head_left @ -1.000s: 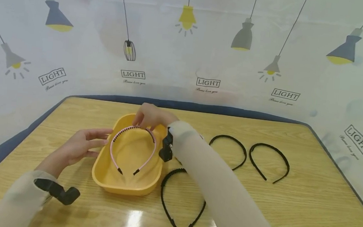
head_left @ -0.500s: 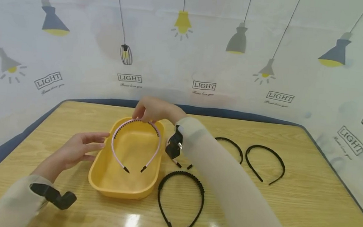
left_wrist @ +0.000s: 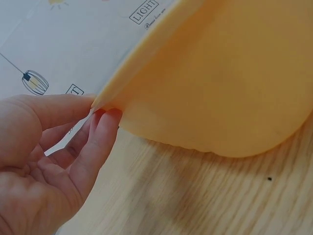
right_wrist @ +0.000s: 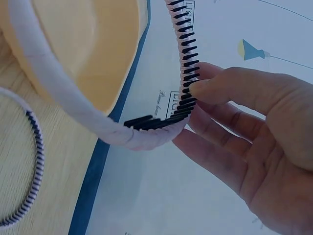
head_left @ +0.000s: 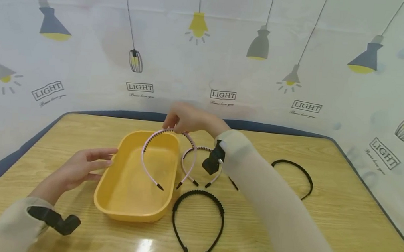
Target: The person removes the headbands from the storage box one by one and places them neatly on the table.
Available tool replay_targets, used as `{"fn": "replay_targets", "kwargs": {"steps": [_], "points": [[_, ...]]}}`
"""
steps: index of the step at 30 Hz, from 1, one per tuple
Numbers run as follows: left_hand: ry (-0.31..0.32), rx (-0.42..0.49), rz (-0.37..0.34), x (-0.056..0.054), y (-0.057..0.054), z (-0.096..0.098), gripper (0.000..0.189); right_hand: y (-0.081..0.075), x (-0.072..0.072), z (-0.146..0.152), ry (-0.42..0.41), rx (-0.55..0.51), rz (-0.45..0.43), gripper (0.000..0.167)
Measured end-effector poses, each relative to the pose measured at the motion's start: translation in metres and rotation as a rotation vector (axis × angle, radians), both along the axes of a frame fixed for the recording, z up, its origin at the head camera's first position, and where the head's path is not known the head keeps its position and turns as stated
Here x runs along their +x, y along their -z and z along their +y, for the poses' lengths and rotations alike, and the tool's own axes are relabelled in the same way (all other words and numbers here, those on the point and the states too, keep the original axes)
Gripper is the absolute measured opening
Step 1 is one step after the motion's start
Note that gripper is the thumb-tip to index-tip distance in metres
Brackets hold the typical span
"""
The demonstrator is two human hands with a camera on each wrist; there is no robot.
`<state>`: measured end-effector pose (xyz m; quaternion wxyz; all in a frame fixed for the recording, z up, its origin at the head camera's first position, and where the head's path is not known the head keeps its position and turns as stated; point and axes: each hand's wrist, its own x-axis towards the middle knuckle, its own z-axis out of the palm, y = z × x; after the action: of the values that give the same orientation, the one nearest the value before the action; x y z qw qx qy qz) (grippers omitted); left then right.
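Note:
My right hand (head_left: 191,119) pinches a pale pink headband (head_left: 142,159) at the top of its arch, between thumb and fingers. The band hangs tip-down over the right side of a yellow plastic basin (head_left: 132,217). In the right wrist view, black comb teeth line the inside of this pink headband (right_wrist: 68,95). At the basin's left edge, my left hand (head_left: 83,166) holds the rim. The left wrist view shows the thumb and fingers of the left hand (left_wrist: 63,147) pinching the rim of the basin (left_wrist: 205,103).
A second pink headband (head_left: 183,164) lies right of the basin. Nearer me lies a black headband (head_left: 199,192). Farther right is another black headband (head_left: 311,183), partly behind the right arm. One black tip (head_left: 234,183) shows beside the sleeve. All rest on the wooden table (head_left: 338,218).
My right hand has lifted the pink headband and carried it rightward, from inside the basin to above its right rim. The left hand stays at the basin's left edge.

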<state>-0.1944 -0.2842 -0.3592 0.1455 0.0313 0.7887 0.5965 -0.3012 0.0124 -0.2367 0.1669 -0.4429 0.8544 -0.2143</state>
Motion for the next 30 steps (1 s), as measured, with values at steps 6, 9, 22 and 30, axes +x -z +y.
{"fn": "replay_targets", "kwargs": {"steps": [6, 9, 22, 30], "points": [[0.004, 0.010, -0.002, 0.001, 0.001, 0.001, 0.060, 0.000, 0.000, 0.024, -0.005, 0.009, 0.007, 0.031], [0.005, 0.011, -0.002, 0.002, 0.000, 0.001, 0.060, 0.000, 0.001, 0.037, 0.003, 0.025, 0.005, 0.030], [-0.003, 0.025, -0.008, 0.000, -0.001, 0.000, 0.059, 0.013, 0.008, 0.084, 0.052, 0.024, -0.002, 0.023], [0.004, 0.026, -0.008, 0.001, -0.001, 0.000, 0.060, 0.027, 0.012, 0.108, 0.099, 0.023, -0.042, 0.023]]}}
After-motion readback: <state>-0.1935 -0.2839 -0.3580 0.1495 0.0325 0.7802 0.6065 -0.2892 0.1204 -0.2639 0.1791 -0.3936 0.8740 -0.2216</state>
